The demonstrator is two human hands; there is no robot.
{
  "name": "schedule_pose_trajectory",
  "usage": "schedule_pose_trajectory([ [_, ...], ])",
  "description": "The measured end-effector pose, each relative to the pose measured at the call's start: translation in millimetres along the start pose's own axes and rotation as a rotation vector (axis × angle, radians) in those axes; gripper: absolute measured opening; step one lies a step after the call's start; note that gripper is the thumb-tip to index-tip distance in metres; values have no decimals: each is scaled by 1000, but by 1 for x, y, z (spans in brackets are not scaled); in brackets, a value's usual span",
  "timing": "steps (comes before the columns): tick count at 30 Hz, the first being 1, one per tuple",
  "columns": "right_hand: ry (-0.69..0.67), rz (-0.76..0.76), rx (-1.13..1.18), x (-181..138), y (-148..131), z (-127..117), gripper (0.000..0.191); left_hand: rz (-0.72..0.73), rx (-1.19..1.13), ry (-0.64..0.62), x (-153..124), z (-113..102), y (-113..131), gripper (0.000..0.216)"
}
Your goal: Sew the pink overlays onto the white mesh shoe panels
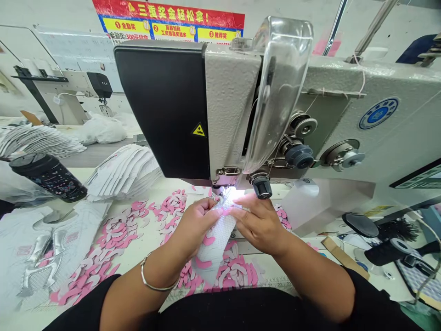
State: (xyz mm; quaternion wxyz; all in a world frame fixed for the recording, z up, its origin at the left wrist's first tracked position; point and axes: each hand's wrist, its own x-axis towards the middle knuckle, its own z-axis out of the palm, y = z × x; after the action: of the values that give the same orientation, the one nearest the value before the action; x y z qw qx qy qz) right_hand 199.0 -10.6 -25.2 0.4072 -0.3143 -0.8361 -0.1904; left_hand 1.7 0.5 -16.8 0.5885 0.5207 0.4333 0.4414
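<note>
"Head view's up. What are you getting on your end?"

"I've got an industrial sewing machine head (227, 105) filling the frame, a clear plastic guard (279, 87) on its front, and a work table (172, 184) below it. Stacked white mesh panels (124, 172) sit to the left, beside a heap of pink-and-white crescent cut-outs (110, 239)."

"And the grip?"

"Both hands are closed on one white mesh panel (213, 243), just under the presser foot (220, 187). The left hand (195, 225) pinches its upper edge, and the right hand (260, 223) presses down with its fingers curled across it. The panel's lower end droops over the cut-outs."

"How should it be held?"

"Fingertips flat and light either side of the foot, I'd say, so that open, dimpled weave doesn't pucker. One soft pink crescent (203, 264) lies on the panel, and a thin metal bangle (155, 276) sits on the left wrist, well clear of it."
</note>
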Motion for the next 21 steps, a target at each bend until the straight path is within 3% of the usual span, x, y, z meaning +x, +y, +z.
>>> schedule_pose_trajectory([
  [4, -146, -136, 35, 5, 12, -8, 34, -53, 47, -127, 17, -14, 12, 21],
  [10, -132, -39, 55, 4, 14, 2, 38, -113, 180, -363, 36, -35, 31, 31],
  [14, -81, -11, 76, -1, 10, 10, 40, -50, 411, -209, 28, -33, 35, 33],
  [17, -44, -16, 100, -3, 11, 13, 46, -64, 415, -72, 24, -27, 31, 35],
  [21, -9, -6, 121, -4, 11, 13, 47, -180, 153, -169, 31, -23, 23, 28],
])
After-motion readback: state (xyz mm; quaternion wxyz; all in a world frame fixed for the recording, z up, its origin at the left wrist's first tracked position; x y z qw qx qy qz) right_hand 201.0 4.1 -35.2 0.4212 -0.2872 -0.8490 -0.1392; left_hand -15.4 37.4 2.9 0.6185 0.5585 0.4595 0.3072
